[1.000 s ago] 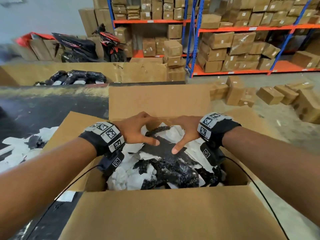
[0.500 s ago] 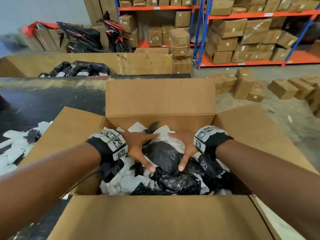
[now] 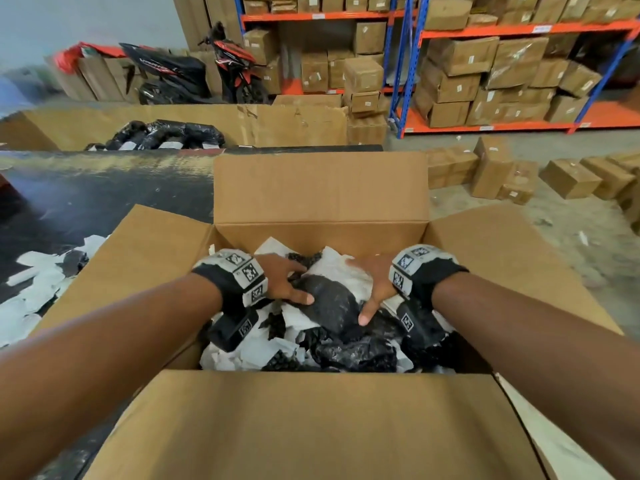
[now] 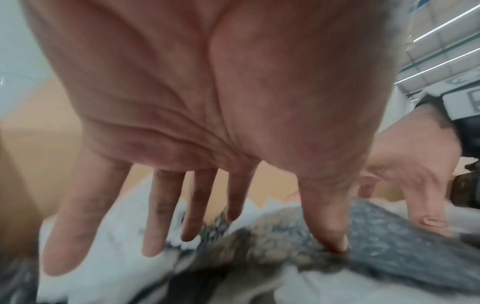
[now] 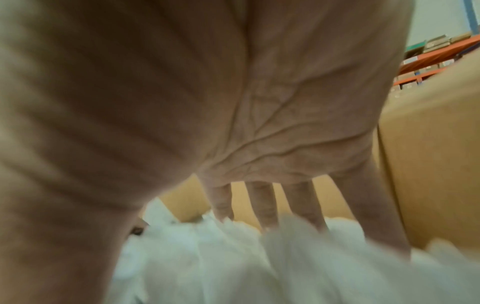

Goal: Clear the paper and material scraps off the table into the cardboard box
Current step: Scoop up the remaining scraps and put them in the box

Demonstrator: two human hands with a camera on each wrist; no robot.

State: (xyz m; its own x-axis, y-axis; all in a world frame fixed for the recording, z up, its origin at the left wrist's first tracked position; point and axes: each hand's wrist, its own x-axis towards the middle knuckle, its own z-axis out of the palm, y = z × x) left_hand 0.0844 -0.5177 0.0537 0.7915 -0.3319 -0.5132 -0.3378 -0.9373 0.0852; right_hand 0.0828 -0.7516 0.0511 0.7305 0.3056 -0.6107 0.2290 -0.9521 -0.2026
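Observation:
An open cardboard box [image 3: 318,192] stands in front of me, filled with white paper scraps [image 3: 343,271] and black material scraps [image 3: 360,351]. Both hands are inside it. My left hand [image 3: 284,282] and right hand [image 3: 374,285] press down with spread, straight fingers on either side of a dark grey scrap [image 3: 332,306]. The left wrist view shows the left hand [image 4: 233,205] with its thumb on the grey scrap [image 4: 389,236]. In the right wrist view, the right hand [image 5: 259,205] rests its fingertips on the white paper [image 5: 233,257].
More white and black scraps [image 3: 38,289] lie on the black table [image 3: 104,195] left of the box. A long cardboard tray with black bundles [image 3: 166,136] sits beyond the table. Shelving with cartons [image 3: 485,64], loose cartons [image 3: 491,171] on the floor and a motorbike [image 3: 194,71] stand behind.
Both hands have sunk lower into the box, pushing the grey scrap and paper down onto the pile. Their fingers have spread flatter over it.

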